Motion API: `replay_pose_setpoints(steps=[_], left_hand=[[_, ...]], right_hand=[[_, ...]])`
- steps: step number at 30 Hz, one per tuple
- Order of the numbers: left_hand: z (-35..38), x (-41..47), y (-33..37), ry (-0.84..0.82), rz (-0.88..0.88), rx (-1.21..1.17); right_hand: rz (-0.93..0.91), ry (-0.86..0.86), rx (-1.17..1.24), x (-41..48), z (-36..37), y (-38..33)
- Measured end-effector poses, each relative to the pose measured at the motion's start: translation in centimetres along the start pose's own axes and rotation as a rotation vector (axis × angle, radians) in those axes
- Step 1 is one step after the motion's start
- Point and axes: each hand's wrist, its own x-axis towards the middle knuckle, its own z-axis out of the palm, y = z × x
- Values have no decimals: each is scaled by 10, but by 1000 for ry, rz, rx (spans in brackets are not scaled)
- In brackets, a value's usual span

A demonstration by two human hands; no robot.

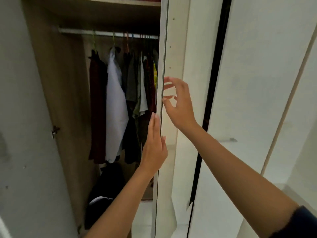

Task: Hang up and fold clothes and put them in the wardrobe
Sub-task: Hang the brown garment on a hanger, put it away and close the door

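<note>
- Left hand (pixel 154 148): nearest the onlooker. Its fingers (pixel 153 124) are straight and held together, laid flat along the narrow edge of the right door (pixel 176 48). It holds nothing.
- Right hand (pixel 178 103): just above the left hand, on the outer side of the same edge. Its fingers (pixel 169 85) are spread and loosely curled and grip nothing. Whether the thumb touches the edge cannot be told.
- Hanging clothes (pixel 116 103): neither hand carries a garment. The clothes hang inside the wardrobe (pixel 68 83) from the rail (pixel 106 33), crowded toward its right end, near the door edge.
- Dark bundle (pixel 106 186): lies low in the wardrobe, below the hanging clothes.
- Left door (pixel 22 100): stands swung wide open.
- Hazard, pinching: if the right door swings inward while the left hand lies on its edge, the fingers may be trapped against the frame.
- Hazard, snagging: the rightmost garments sit close to the door edge, so a closing door may catch a hem or sleeve.
- Hazard, obstruction: it cannot be told whether the bundle reaches the door's path. If it does, the door may not seat.
</note>
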Motion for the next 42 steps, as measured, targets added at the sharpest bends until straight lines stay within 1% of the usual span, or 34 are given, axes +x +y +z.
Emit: replay_pose_setpoints(steps=[3,6,10,14,18,21,22,25,28,31,34,36,39,42], left_hand=[[-14,18,-28,-5,-61,159],[-20,39,-66,-25,-57,238],[-22,75,-111,-48,-9,323],[-23,118,-149,-17,91,520],[-24,157,-178,1,133,643],[-20,177,-198,-29,189,684],[-18,182,-205,-36,201,694],[-10,194,-225,-42,209,673],[-2,203,-238,-54,223,633],[7,212,-253,-23,237,647],[12,220,-262,-43,240,663],[15,224,-266,-56,223,701],[17,232,-272,-75,186,703],[23,234,-280,-21,197,755]], right_hand=[[-29,-63,-17,10,26,12],[34,-96,-91,20,52,37],[46,-89,-151,46,87,76],[26,-40,-238,70,113,102],[-35,-36,-414,83,129,132],[-168,-8,-635,87,140,157],[-173,-21,-671,88,144,165],[-85,-89,-712,90,157,186],[-64,-109,-765,93,168,201],[-18,-133,-818,93,177,211],[14,-172,-808,91,181,222],[15,-209,-829,90,181,231],[-4,-207,-904,89,186,242],[-5,-177,-926,89,192,248]])
